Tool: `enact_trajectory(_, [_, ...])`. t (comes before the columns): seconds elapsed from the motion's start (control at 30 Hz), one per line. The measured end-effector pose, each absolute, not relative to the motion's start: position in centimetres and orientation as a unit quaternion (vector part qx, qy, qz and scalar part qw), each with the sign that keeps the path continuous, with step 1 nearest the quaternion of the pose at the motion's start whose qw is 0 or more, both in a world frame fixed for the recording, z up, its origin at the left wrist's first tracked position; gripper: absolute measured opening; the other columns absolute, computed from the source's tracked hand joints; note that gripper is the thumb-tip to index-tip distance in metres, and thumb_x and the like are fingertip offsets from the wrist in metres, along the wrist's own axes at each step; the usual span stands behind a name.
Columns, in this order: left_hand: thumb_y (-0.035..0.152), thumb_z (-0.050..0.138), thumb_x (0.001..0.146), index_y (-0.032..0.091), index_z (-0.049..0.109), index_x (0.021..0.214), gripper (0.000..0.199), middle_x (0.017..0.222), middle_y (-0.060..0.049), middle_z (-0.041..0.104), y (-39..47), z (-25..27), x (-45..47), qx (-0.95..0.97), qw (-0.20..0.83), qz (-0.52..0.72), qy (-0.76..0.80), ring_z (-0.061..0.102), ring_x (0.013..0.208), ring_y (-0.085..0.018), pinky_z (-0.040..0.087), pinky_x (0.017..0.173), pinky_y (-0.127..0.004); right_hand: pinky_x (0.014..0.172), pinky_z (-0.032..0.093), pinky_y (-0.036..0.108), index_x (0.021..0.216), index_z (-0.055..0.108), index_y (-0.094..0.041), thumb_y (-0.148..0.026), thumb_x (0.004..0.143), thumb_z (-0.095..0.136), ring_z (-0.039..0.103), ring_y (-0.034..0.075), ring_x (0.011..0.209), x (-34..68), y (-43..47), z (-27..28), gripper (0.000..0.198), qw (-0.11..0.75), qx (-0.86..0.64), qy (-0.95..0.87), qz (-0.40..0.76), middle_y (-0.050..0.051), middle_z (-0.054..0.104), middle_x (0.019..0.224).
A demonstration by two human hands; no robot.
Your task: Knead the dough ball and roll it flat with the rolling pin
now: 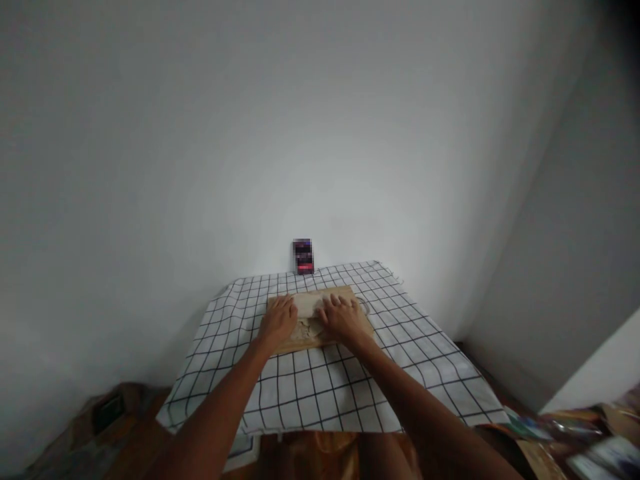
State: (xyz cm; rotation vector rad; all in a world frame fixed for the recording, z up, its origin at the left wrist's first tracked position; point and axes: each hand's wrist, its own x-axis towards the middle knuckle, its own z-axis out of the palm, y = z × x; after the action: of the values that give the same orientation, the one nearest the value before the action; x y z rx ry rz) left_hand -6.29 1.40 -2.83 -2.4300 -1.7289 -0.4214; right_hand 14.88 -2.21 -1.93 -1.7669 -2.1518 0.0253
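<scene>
A thick, pale roll that looks like dough (307,306) lies across a wooden board (345,291). My left hand (280,319) rests palm down over its left end, fingers stretched forward and a little apart. Over the right end lies my right hand (341,316), also palm down with its fingers spread. Only the middle of the roll shows between the hands; both ends are hidden under them. In front of it, whitish patches like flour or dough scraps (308,329) mark the board.
The board lies on a table with a white, black-checked cloth (300,393). A small dark, blurred object (303,257) stands at the back against the white wall (320,167). Colourful packages (575,427) are at the lower right, and a box (107,413) sits low at the left.
</scene>
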Motion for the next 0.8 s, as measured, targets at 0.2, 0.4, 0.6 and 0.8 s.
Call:
enact_trajectory(0.2, [0.023,0.035,0.103,0.016,0.061,0.139,0.045,0.155,-0.013,0.057,-2.3,-3.8,-7.9,-0.834,0.062,-0.125,-0.534,0.042,0.153,-0.024,0.028,0.132,-0.044,0.109,0.038,0.052,0.140,0.060,-0.018,-0.056,0.106,0.044,0.047,0.036,0.142,15.0,-5.2,-2.3,0.053,0.181,-0.613,-0.769,0.012,0.019,0.052,0.156])
enact_trajectory(0.4, [0.032,0.036,0.104,0.019,0.056,0.146,0.048,0.157,-0.012,0.056,-5.2,-3.0,-8.0,-0.820,0.024,-0.143,-0.553,0.041,0.153,-0.026,0.030,0.131,-0.045,0.094,0.047,0.038,0.115,0.071,-0.016,-0.062,0.100,0.054,0.065,0.030,0.114,15.6,-6.6,-1.8,0.051,0.172,-0.602,-0.779,0.014,0.015,0.073,0.120])
enact_trajectory(0.6, [0.039,0.044,0.101,0.019,0.059,0.141,0.047,0.147,-0.014,0.064,-8.2,-1.5,-8.0,-0.790,-0.016,-0.167,-0.590,0.057,0.138,-0.028,0.047,0.114,-0.040,0.099,0.042,0.037,0.112,0.071,-0.022,-0.061,0.100,0.058,0.059,0.027,0.118,16.7,-7.1,-3.2,0.043,0.233,-0.575,-0.784,-0.019,0.009,0.070,0.119])
enact_trajectory(0.8, [0.042,0.038,0.104,0.024,0.073,0.111,0.040,0.108,-0.004,0.080,-6.0,0.1,-9.9,-0.761,-0.059,-0.162,-0.625,0.073,0.101,-0.022,0.054,0.088,-0.032,0.101,0.040,0.039,0.114,0.069,-0.020,-0.061,0.091,0.071,0.057,0.027,0.114,17.5,-7.1,-4.2,0.047,0.270,-0.534,-0.801,-0.005,0.009,0.065,0.116])
